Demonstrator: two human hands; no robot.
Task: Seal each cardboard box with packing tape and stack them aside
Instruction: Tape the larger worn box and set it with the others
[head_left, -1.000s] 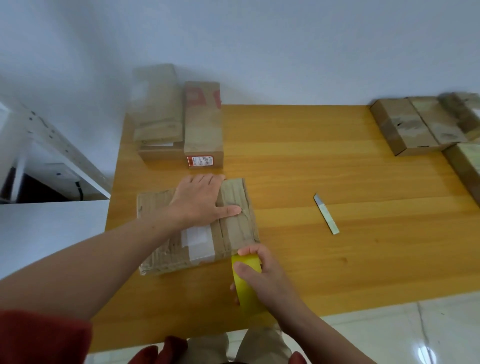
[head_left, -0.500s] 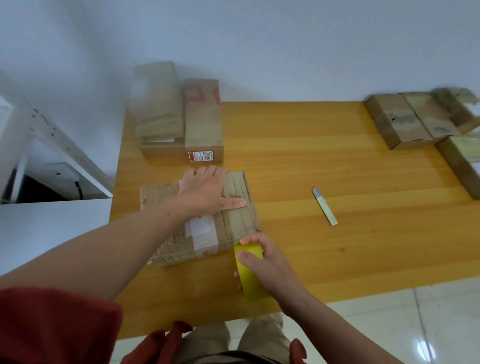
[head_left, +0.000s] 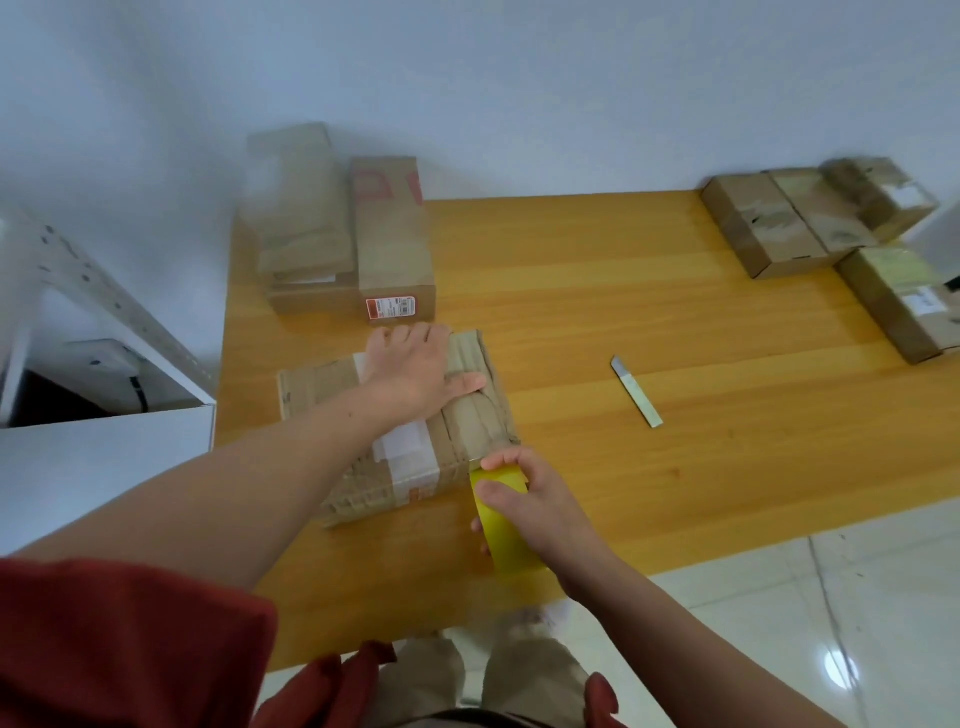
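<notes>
In the head view, the left hand (head_left: 418, 371) lies flat, fingers straight, pressing on top of the worn cardboard box (head_left: 400, 431) on the wooden table (head_left: 649, 312). The right hand (head_left: 540, 501) grips a yellow tape roll (head_left: 501, 525) at the box's near right corner. A utility blade (head_left: 636, 391) lies to the right of both hands; other boxes (head_left: 343, 234) sit beyond the left hand.

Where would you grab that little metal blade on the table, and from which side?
Pinch the metal blade across its narrow width, near the squared near end, coming down from above. It lies flat on the table, so only its long edges offer purchase; the far end is slanted, probably sharp.
</notes>
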